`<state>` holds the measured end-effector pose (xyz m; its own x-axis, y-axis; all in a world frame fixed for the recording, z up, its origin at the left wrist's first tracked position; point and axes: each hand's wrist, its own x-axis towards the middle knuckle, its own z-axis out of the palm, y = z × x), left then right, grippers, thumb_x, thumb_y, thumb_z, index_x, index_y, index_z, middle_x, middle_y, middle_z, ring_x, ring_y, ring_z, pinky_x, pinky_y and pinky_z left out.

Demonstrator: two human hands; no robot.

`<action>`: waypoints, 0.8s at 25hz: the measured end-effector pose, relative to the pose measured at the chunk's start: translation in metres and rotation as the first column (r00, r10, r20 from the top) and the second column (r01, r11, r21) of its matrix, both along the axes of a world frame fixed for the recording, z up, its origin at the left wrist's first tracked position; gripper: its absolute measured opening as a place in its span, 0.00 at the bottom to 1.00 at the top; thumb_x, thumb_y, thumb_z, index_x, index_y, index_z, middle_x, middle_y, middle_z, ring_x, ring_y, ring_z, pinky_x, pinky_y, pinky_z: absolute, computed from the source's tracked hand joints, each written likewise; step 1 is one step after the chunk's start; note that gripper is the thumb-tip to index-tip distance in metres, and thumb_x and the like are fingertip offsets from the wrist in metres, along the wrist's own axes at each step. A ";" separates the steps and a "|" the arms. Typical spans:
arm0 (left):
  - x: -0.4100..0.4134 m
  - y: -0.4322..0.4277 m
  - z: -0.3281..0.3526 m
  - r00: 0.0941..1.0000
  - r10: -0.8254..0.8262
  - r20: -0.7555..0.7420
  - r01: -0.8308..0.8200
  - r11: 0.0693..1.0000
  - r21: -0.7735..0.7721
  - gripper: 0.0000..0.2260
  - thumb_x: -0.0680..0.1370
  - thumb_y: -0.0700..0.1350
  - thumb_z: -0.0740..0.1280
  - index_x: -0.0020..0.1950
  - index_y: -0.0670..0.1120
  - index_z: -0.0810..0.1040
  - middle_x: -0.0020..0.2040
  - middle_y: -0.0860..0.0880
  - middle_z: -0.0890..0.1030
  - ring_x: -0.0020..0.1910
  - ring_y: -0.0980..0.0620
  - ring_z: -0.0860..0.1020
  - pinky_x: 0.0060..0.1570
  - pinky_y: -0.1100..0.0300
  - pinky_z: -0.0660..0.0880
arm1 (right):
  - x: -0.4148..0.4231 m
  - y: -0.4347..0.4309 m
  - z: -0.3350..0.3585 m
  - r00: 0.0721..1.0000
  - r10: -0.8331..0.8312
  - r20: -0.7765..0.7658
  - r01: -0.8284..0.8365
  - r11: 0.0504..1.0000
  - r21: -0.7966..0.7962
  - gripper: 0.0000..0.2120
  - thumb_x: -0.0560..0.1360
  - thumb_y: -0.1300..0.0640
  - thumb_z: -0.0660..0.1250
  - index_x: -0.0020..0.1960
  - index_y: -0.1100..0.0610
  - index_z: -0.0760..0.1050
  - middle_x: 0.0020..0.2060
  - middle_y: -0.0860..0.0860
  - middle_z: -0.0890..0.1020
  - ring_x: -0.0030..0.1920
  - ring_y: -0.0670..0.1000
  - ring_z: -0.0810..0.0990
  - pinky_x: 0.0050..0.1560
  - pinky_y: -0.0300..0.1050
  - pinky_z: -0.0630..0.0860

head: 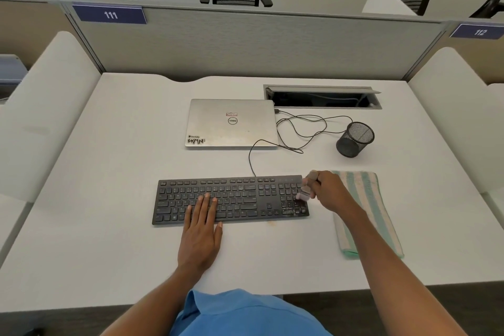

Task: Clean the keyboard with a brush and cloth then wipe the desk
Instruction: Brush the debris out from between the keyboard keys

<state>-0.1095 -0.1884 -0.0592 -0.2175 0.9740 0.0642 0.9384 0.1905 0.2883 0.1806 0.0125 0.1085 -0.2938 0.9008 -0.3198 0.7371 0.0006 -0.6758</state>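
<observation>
Early days, I'd say: the right hand [326, 194] has its grip closed round the brush [304, 194], bristles down on the number pad of the keyboard [231, 199], while the left hand [200, 229] lies flat and open on the letter keys. The folded cloth [365, 199] lies on the bench [109, 199] just right of the keyboard, so cloth pass and bench wipe look undone. The brush is blurred, its bristles hard to make out.

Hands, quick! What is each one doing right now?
Left hand: open, fingers flat on the keyboard.
Right hand: closed, holding the brush over the number keys.
</observation>
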 end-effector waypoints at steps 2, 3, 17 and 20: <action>-0.001 0.000 0.001 1.000 0.002 -0.004 -0.002 1.000 -0.007 0.30 0.86 0.53 0.52 0.87 0.46 0.52 0.87 0.47 0.51 0.86 0.49 0.47 0.83 0.43 0.48 | -0.001 0.000 -0.007 0.998 0.054 0.014 -0.054 0.999 -0.007 0.13 0.82 0.57 0.63 0.43 0.61 0.80 0.29 0.53 0.82 0.25 0.38 0.75 0.35 0.37 0.70; 0.000 0.000 0.001 1.000 0.004 -0.006 -0.004 1.000 -0.011 0.30 0.86 0.53 0.52 0.87 0.46 0.52 0.87 0.47 0.51 0.86 0.49 0.47 0.83 0.43 0.48 | 0.002 0.000 -0.012 0.998 0.054 0.018 -0.054 0.998 -0.015 0.12 0.82 0.57 0.63 0.43 0.60 0.81 0.29 0.52 0.83 0.26 0.37 0.75 0.36 0.39 0.70; 0.001 0.002 0.001 1.000 0.010 0.010 -0.010 1.000 -0.006 0.30 0.86 0.53 0.51 0.87 0.45 0.53 0.87 0.47 0.52 0.86 0.48 0.48 0.83 0.41 0.49 | 0.007 -0.020 -0.038 0.966 -0.248 -0.065 0.256 0.950 0.177 0.18 0.83 0.59 0.59 0.38 0.64 0.77 0.29 0.54 0.82 0.37 0.55 0.82 0.45 0.53 0.79; 0.001 0.001 0.000 1.000 0.008 -0.002 -0.008 1.000 -0.011 0.30 0.86 0.53 0.51 0.87 0.45 0.52 0.87 0.47 0.51 0.86 0.48 0.47 0.83 0.41 0.50 | 0.009 -0.013 -0.031 0.968 -0.248 -0.051 0.253 0.953 0.170 0.19 0.83 0.59 0.58 0.39 0.68 0.77 0.31 0.57 0.83 0.42 0.58 0.83 0.47 0.52 0.78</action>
<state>-0.1081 -0.1874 -0.0587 -0.2250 0.9729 0.0539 0.9373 0.2010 0.2847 0.1901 -0.0008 0.0779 -0.0587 0.9874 -0.1470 0.7090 -0.0625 -0.7025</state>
